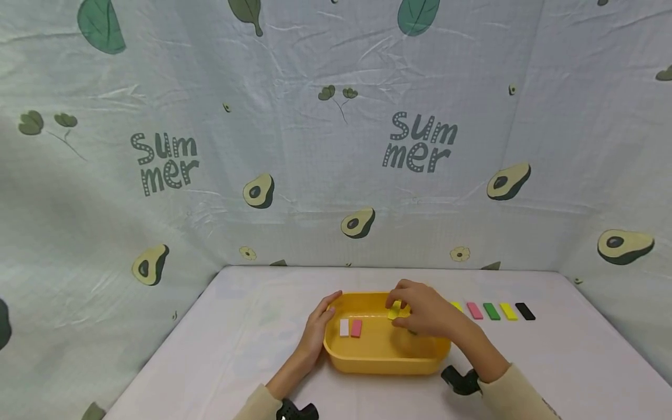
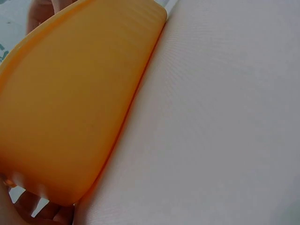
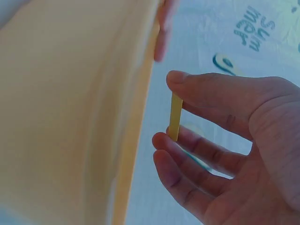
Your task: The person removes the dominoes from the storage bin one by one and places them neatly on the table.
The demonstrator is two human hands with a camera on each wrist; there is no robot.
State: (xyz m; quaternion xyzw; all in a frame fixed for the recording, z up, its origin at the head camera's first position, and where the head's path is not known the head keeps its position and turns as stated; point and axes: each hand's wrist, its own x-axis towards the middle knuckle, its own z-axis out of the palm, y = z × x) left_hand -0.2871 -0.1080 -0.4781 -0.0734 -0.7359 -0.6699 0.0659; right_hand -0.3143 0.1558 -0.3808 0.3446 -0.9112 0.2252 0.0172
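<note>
My right hand is over the right half of a yellow plastic basin. Between thumb and fingertips it pinches a thin yellow rectangular block, held by its two ends. My left hand holds the basin's left side, fingers against the outer wall. A white block and a pink block lie side by side on the basin's floor at the left. A bit of something dark green shows under my right hand, mostly hidden.
Right of the basin, a row of blocks lies on the white table: pink, green, yellow and black, plus another yellow one partly behind my right hand. A printed cloth hangs behind.
</note>
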